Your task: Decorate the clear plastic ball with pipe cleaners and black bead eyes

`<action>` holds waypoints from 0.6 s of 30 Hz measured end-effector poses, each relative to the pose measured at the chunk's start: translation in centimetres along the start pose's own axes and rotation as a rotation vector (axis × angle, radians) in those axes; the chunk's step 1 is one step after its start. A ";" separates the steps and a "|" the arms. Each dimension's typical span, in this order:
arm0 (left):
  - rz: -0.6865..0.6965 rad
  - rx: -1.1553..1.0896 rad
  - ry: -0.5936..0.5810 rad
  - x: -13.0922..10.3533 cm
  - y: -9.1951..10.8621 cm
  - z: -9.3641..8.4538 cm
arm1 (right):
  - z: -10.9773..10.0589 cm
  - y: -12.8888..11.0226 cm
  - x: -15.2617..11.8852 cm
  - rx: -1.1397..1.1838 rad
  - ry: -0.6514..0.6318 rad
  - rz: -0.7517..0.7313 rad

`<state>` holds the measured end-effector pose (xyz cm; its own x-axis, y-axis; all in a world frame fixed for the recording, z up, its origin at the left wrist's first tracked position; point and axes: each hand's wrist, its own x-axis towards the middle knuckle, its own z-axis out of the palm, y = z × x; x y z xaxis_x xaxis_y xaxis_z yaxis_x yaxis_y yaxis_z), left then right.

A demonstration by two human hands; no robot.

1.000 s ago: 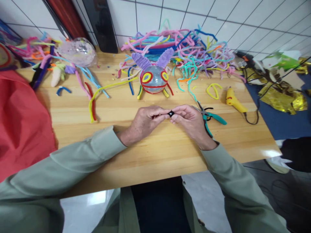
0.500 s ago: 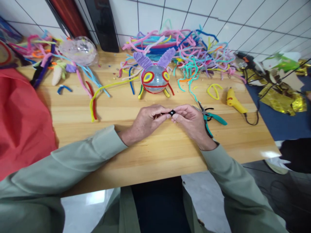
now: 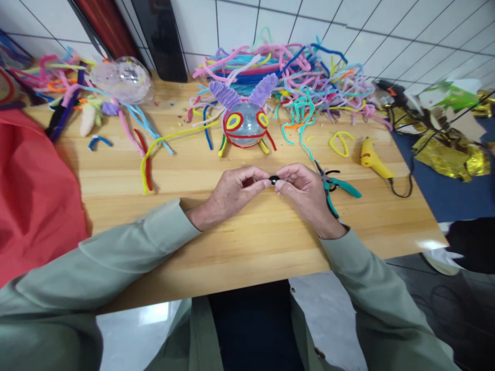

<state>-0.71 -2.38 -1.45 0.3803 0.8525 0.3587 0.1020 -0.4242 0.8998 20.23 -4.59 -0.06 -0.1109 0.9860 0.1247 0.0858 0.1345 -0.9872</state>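
Between the fingertips of my left hand [image 3: 242, 189] and my right hand [image 3: 303, 193] is a small black coil [image 3: 274, 180], seemingly of pipe cleaner; both hands pinch it above the wooden table [image 3: 247, 247]. Just beyond them stands a clear ball figure [image 3: 246, 135] with purple fuzzy ears, yellow eyes ringed in red, a red mouth line and short striped legs. Teal-handled pliers [image 3: 334, 185] lie right beside my right hand, with a short black pipe cleaner [image 3: 332, 171] by their jaws.
A big heap of coloured pipe cleaners [image 3: 286, 77] lies along the tiled wall. Yellow [image 3: 166, 141] and red strands lie at left, near a red cloth [image 3: 34, 196]. A yellow glue gun [image 3: 375, 159] with its cord rests at right. A clear plastic ball [image 3: 124, 80] sits at back left.
The small black coil has turned slightly between my fingertips, now showing a flatter, rounder outline. My hands stay in nearly the same place.
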 end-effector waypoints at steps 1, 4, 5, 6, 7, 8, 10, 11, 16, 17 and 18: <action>-0.015 0.003 -0.010 0.0 0.1 0.0 | 0.0 0.0 0.0 0.014 0.000 0.003; -0.064 0.004 -0.046 -0.1 0.4 -0.2 | 0.0 -0.1 0.0 0.046 -0.006 0.024; -0.078 0.001 -0.057 -0.1 0.5 -0.2 | 0.0 0.0 0.0 0.052 -0.011 0.035; -0.089 -0.005 -0.066 -0.1 0.6 -0.3 | 0.0 0.0 0.1 0.058 -0.018 0.047; -0.094 -0.014 -0.073 -0.1 0.7 -0.3 | 0.0 0.1 0.1 0.065 -0.028 0.058; -0.095 -0.025 -0.077 -0.1 0.8 -0.4 | 0.0 0.2 0.1 0.077 -0.041 0.071; -0.087 -0.055 -0.076 -0.1 1.0 -0.4 | 0.0 0.2 0.1 0.110 -0.065 0.094; -0.079 -0.072 -0.069 -0.1 1.1 -0.3 | 0.1 0.2 0.2 0.127 -0.073 0.105; 0.002 -0.121 -0.029 -0.1 0.7 0.1 | 0.3 0.0 0.3 0.214 -0.057 0.155; 0.015 -0.112 -0.025 -0.1 0.6 0.2 | 0.3 -0.1 0.3 0.222 -0.053 0.165; 0.025 -0.101 -0.020 -0.1 0.5 0.3 | 0.3 -0.1 0.3 0.221 -0.051 0.173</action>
<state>-0.42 -2.79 -1.12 0.4001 0.8354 0.3770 -0.0004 -0.4112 0.9116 19.87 -4.36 0.00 -0.1631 0.9855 -0.0469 -0.1096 -0.0653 -0.9918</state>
